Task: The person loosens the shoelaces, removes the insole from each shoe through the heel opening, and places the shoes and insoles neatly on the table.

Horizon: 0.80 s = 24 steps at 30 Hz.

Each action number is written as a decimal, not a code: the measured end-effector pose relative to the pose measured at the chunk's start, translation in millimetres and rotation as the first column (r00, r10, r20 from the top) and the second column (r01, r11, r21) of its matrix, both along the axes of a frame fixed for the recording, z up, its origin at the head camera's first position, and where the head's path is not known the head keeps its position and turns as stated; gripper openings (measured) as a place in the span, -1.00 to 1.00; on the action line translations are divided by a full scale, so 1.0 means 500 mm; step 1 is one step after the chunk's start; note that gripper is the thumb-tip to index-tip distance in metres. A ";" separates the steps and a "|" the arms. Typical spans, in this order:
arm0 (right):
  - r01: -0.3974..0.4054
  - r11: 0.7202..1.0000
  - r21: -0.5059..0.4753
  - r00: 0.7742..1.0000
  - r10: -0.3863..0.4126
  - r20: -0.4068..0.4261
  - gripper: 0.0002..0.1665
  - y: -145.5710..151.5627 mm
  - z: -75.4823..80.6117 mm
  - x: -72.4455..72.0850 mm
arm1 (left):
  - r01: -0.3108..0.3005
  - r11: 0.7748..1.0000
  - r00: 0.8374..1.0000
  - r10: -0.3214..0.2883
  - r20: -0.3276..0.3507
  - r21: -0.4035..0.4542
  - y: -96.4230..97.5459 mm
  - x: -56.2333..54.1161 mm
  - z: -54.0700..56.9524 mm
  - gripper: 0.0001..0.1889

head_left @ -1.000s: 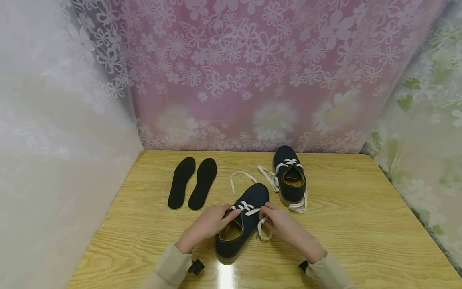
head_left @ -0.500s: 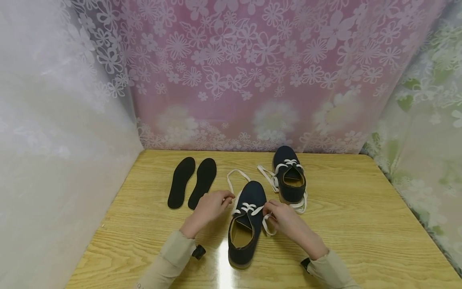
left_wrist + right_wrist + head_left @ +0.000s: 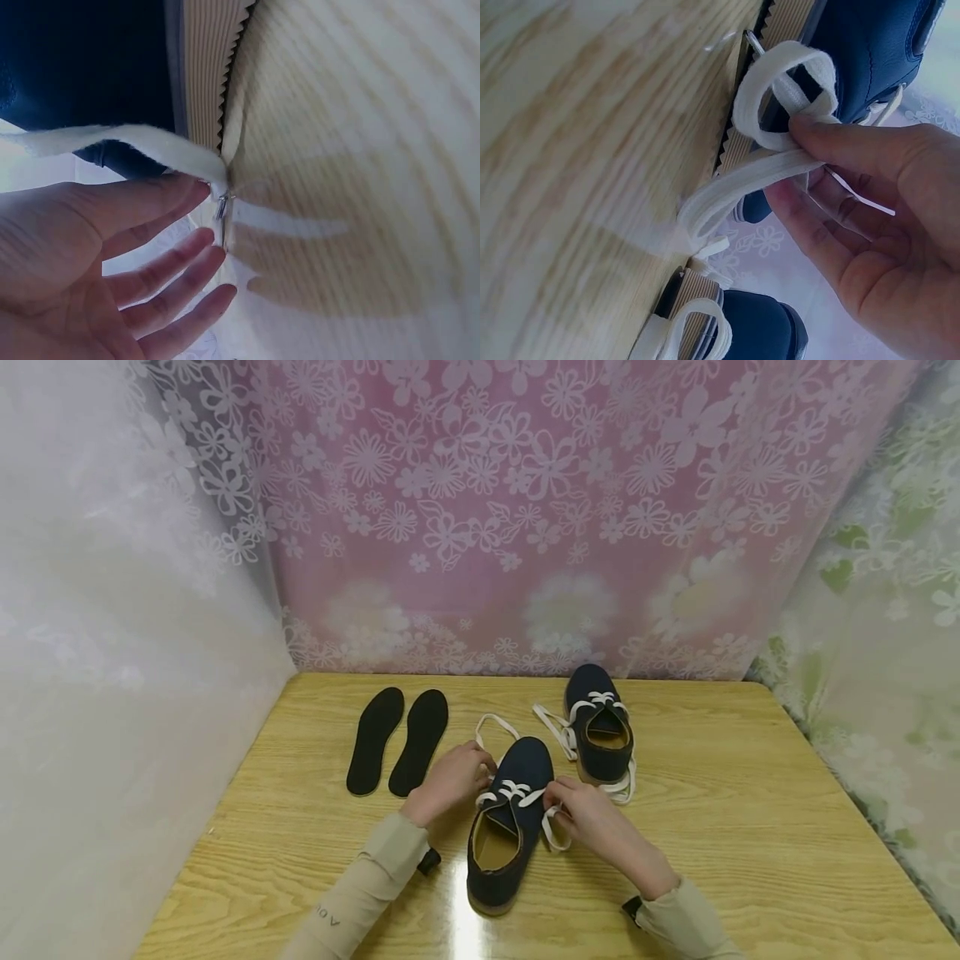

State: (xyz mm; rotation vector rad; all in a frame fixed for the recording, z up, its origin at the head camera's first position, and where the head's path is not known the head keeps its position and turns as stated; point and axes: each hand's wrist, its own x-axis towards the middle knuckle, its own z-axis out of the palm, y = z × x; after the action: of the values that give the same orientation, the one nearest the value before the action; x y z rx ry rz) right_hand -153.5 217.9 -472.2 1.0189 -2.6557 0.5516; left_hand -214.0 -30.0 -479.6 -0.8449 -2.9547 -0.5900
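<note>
A navy lace-up shoe [image 3: 528, 762] sits upright on the table between both hands, toe pointing away. My left hand [image 3: 453, 781] is at its left side, thumb and forefinger tips pinching a white shoelace [image 3: 169, 148] close to the tabletop; the other fingers are loosely bent. On the shoe's right side, my right hand [image 3: 592, 814] pinches the other white shoelace [image 3: 742, 176] between thumb and fingers. A loop of this lace stands up above the thumb in the right wrist view. Laces cross the eyelets, and the shoe's inside shows tan.
Two black insoles [image 3: 377, 739] lie side by side at the back left of the wooden table [image 3: 750, 827]. A second navy shoe [image 3: 591, 685] with loose white laces stands behind and right of the first. A pink floral curtain [image 3: 465, 527] hangs along the back edge.
My left hand let go of the shoe's opening and moved forward to the left lace. The shoe turned to point more straight ahead. My right hand stayed on its lace.
</note>
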 end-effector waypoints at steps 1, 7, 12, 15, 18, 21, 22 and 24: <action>0.000 1.000 0.001 1.000 0.000 0.001 -0.64 0.000 0.000 0.000 | 0.006 1.000 1.000 -0.006 0.000 0.005 0.000 0.000 0.001 -0.90; -0.002 1.000 -0.001 1.000 0.002 -0.004 -0.65 -0.001 0.000 -0.001 | 0.008 0.999 1.000 -0.009 0.015 0.045 -0.003 -0.003 -0.001 -0.91; -0.002 1.000 -0.008 1.000 0.001 -0.018 -0.66 -0.001 -0.002 -0.004 | 0.005 0.997 0.999 -0.007 0.033 0.075 -0.007 -0.012 -0.004 -0.91; -0.007 0.999 -0.034 1.000 0.006 -0.016 -0.68 0.000 -0.002 -0.007 | -0.021 0.994 0.996 0.012 0.086 0.105 -0.014 -0.014 -0.001 -0.90; 0.005 0.996 -0.085 1.000 -0.006 -0.016 -0.69 0.001 0.000 -0.008 | -0.071 0.986 0.991 0.053 0.120 0.153 -0.024 -0.009 0.010 -0.93; 0.027 0.986 -0.163 0.999 -0.034 -0.038 -0.68 0.002 0.003 -0.010 | -0.112 0.968 0.991 0.093 0.095 0.225 -0.032 0.002 0.028 -0.89; 0.037 0.981 -0.190 0.998 -0.047 -0.048 -0.68 0.002 0.004 -0.010 | -0.124 0.960 0.991 0.107 0.078 0.250 -0.034 0.006 0.035 -0.87; 0.065 0.969 -0.240 0.994 -0.083 -0.065 -0.67 0.002 0.005 -0.010 | -0.133 0.940 0.991 0.122 0.054 0.313 -0.036 0.012 0.050 -0.84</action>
State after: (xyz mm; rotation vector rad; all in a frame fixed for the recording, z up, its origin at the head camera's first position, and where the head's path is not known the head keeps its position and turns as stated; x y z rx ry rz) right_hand -158.6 218.8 -469.8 0.8499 -2.4773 0.7777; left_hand -208.1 -48.0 -454.3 -0.6127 -2.8007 -1.0416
